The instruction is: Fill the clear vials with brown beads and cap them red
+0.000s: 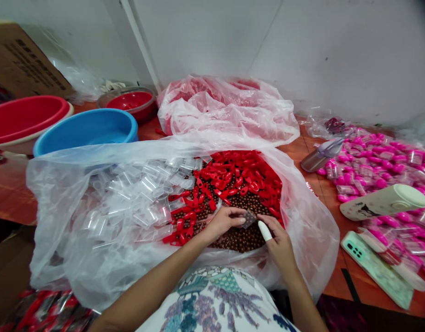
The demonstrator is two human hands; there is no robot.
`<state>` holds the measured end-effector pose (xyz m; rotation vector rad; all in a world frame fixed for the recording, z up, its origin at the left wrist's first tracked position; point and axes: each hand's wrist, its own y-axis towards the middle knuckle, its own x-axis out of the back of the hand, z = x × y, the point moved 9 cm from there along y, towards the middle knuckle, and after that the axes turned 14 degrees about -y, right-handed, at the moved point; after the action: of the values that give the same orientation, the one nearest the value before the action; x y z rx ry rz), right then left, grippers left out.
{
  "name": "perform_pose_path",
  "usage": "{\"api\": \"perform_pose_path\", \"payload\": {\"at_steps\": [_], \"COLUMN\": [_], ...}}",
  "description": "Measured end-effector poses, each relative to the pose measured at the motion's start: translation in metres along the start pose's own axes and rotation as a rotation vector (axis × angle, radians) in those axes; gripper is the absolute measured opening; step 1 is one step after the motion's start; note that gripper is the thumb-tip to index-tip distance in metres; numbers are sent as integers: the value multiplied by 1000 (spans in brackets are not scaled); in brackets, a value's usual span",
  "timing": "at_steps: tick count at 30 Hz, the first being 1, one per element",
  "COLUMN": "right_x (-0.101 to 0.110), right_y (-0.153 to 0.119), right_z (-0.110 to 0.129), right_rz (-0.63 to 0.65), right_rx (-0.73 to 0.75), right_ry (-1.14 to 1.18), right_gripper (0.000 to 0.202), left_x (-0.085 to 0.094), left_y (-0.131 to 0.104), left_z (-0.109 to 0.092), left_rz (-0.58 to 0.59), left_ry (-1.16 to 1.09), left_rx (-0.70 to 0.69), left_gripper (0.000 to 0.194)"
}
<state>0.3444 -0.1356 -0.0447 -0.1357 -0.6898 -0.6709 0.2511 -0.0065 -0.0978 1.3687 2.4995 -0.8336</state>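
Observation:
Over a heap of brown beads (245,237), my left hand (226,220) pinches a small clear plastic container (249,219) between thumb and fingers. Close by the container's right end is my right hand (276,235), its thumb in a white finger cover. The right thumb and forefinger are bent toward each other; whether something small is between them, I cannot make out. Red plastic caps (233,173) lie on and behind the beads. To the left is a pile of clear plastic containers (129,198). All these lie on a spread white plastic bag (307,221).
Blue (88,131) and red basins (26,117) stand at the left. A bag of red pieces (226,110) sits at the back. On the right are pink-capped containers (371,157), a grey bottle (319,154), a cream flask (381,203) and a phone (378,269).

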Motion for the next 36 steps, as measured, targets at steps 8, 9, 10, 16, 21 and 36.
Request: {"api": "perform_pose_path", "payload": {"at_steps": [8,9,10,16,21,36], "right_x": [-18,-20,-21,-26,-39,-33], "right_y": [12,15,19,58,83,69], "right_z": [45,47,48,39,49,37], "right_rz": [227,243,240,86,-34,26], "right_rx": [250,261,258,273,435,71], "right_ry": [-42,-41,-44,-326,-810,-104], "right_gripper": [23,23,25,48,56,26], "left_x": [13,15,18,30,49,56], "left_y": [-33,-38,-43,-74,-83,-78], "left_z": [-9,-11,-14,-40,-48,-52], "left_rz": [11,3,-3,-24,-118,-133], "left_ry": [-103,-138,-176,-391,-476,-438], "left_rx": [5,-2,-6,-62,-132,-202], "left_gripper": [43,43,43,47,47,41]}}
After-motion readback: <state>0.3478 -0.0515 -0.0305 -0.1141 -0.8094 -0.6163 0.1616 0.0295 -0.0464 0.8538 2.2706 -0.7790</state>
